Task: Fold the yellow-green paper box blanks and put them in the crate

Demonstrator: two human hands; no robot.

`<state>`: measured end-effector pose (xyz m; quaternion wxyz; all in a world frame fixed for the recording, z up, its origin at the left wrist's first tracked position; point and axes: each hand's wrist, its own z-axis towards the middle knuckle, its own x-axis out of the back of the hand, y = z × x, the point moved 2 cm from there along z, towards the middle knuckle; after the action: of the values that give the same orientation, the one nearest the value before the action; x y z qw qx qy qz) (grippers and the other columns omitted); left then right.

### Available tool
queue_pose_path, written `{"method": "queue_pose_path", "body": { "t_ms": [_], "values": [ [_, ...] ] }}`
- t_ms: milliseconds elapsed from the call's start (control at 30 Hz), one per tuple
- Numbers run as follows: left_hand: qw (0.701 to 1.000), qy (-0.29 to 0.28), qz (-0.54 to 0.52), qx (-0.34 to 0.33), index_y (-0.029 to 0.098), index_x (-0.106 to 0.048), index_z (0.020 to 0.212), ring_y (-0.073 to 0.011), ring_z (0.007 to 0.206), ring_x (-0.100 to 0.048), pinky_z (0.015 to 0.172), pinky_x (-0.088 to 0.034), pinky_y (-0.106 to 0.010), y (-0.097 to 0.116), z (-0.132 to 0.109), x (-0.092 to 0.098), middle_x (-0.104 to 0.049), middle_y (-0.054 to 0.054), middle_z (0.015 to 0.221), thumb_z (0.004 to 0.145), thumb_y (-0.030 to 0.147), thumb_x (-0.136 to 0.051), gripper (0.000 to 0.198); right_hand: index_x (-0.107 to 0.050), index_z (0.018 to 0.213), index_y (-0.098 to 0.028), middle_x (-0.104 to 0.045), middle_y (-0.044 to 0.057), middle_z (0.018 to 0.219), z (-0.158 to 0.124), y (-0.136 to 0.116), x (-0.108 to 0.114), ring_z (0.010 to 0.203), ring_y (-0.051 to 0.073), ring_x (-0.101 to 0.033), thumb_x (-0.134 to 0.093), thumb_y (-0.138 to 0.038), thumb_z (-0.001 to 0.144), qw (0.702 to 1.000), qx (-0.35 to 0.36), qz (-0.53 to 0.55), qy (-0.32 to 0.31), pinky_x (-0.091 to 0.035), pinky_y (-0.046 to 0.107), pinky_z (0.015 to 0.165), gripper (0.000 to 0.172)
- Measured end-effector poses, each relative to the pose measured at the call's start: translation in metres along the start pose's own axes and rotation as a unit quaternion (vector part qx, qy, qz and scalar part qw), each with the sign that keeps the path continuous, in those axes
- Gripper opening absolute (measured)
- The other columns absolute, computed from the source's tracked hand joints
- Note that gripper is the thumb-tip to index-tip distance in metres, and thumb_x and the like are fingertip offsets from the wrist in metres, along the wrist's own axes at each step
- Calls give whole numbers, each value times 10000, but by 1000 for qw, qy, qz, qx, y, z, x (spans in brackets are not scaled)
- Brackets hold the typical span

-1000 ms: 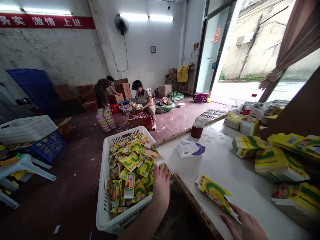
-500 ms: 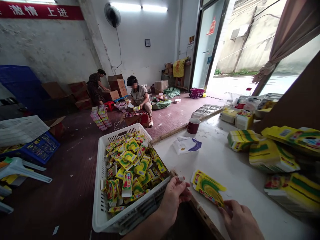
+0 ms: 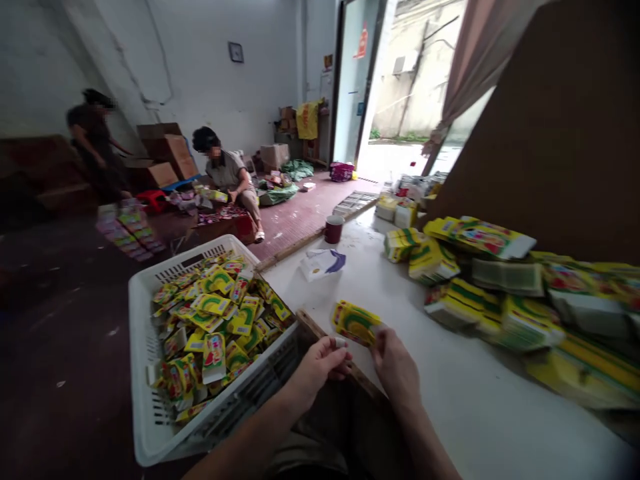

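Note:
A yellow-green printed packet (image 3: pixel 356 321) lies over the white table top (image 3: pixel 430 380), its near right end pinched by my right hand (image 3: pixel 397 367). My left hand (image 3: pixel 323 363) is at the table's wooden edge, just left of the packet, its fingers curled together with a small white wrap on one finger; whether something small is between them is too unclear to tell. Left of it stands a white plastic crate (image 3: pixel 143 373), heaped with small yellow boxes (image 3: pixel 215 303).
Stacks of flat yellow cartons (image 3: pixel 480 303) spread along the table's right side. A dark red mug (image 3: pixel 333 230) and a white-purple packet (image 3: pixel 323 263) are farther back. Beyond the crate, one person (image 3: pixel 227 173) sits at a box and another person (image 3: pixel 95 143) stands bending.
The view has swung right, so the crate and table appear farther left. The standing person has straightened somewhat. My right hand still grips the packet, now closer to my left hand.

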<state>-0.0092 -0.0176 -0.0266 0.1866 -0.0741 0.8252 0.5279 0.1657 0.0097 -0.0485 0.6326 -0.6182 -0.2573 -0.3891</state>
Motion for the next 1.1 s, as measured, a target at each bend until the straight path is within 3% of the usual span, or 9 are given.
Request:
{"method": "queue_pose_path", "body": {
  "t_ms": [100,200,300,400,567,767,933,1033,1100],
  "values": [
    [999,-32,19,23,136,-652,951,-118,663,-622,632,-440,-239,-2,-2,-1,-695,-53,874,702,468,-771,432,-549,887,-200,-658,71,882,0,2,8,795,222,-626,-444,-232,858,999,3,50,3,-449,318,691,114],
    [997,-61,25,34,125,-671,984,-168,744,-666,691,-480,-277,-4,-5,-6,-709,-98,944,656,494,-815,515,-532,831,-207,-642,33,744,-4,-2,21,668,193,-607,-479,-352,872,992,12,123,-5,-470,293,633,160],
    [996,-54,-61,-41,140,-673,1065,-267,1018,-658,892,-497,-366,-1,-3,-13,-705,-129,1074,640,516,-827,588,-542,765,-206,-577,-9,631,-17,-18,29,584,164,-550,-546,-372,836,976,46,204,-61,-445,261,558,181],
    [981,-2,-138,-137,146,-706,1041,-301,1159,-598,1046,-427,-420,4,1,-14,-716,-124,1081,774,569,-687,501,-524,696,-196,-526,-26,604,-33,-38,27,569,144,-496,-603,-306,780,941,77,299,-139,-405,241,527,159],
    [974,84,-7,-208,196,-735,1050,-303,1232,-550,1122,-372,-409,12,-6,-8,-704,-95,1162,790,536,-679,432,-558,794,-187,-594,11,772,-41,-58,27,662,156,-533,-618,-283,762,923,88,354,-123,-461,254,607,117],
    [974,46,48,-217,201,-727,1027,-299,1277,-501,1162,-307,-414,9,-13,-8,-699,-97,1135,845,538,-601,403,-567,775,-175,-538,-8,688,-35,-61,28,630,152,-498,-662,-460,774,879,74,433,-184,-439,254,577,300],
    [970,47,-94,-218,199,-675,872,-252,1021,-611,985,-466,-357,7,-7,-12,-675,-73,927,826,547,-615,356,-595,815,-168,-593,28,758,-51,-70,13,703,187,-536,-645,-524,791,844,74,479,-228,-470,290,632,361],
    [957,88,-157,-227,207,-582,750,-172,701,-577,784,-521,-313,13,-4,-14,-562,-8,699,772,610,-637,408,-618,899,-174,-635,49,821,-59,-76,8,776,220,-574,-649,-489,780,863,91,453,-204,-496,323,713,338],
    [957,119,-138,-227,210,-533,700,-151,621,-529,721,-513,-302,16,-5,-13,-504,12,643,741,656,-636,460,-621,862,-174,-624,35,765,-60,-76,7,722,205,-554,-662,-473,751,891,95,407,-179,-484,304,670,322]
  ]
}}
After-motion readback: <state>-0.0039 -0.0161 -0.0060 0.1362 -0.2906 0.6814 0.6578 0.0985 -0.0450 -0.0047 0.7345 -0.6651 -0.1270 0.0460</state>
